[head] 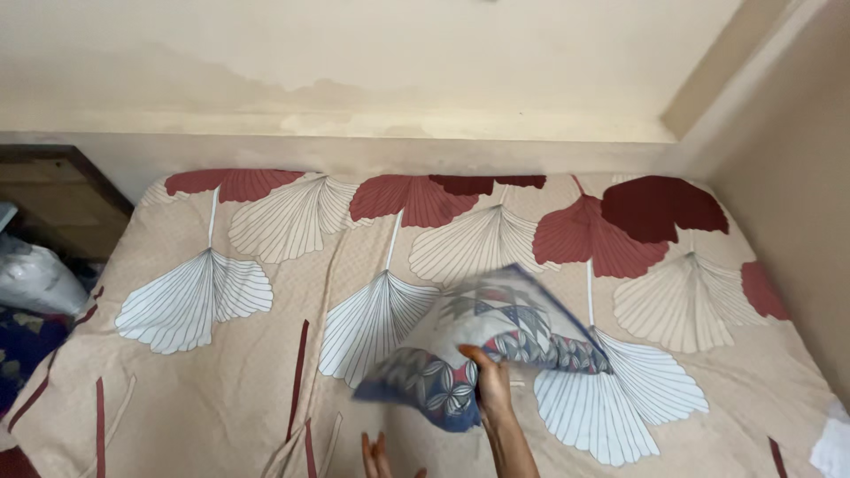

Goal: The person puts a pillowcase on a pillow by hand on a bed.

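Two hands worked above a bed sheet [221,398] printed with leaves. Right hand [490,382] pinched the edge of a blue patterned pillow [496,341] (blurred, mid-air over the bed's near half). Left hand [376,456] was spread, fingers released. Placing seemed underway; next, a steady lowering.

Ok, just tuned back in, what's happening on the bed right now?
A person stands at the foot of a bed covered with a beige sheet printed with large red and white fan-shaped leaves. Their right hand grips a blue, grey and red patterned pillow by its lower edge, holding it above the sheet; the pillow looks blurred. The left hand is open and empty, low at the frame edge. A white bag sits beside the bed on the left.
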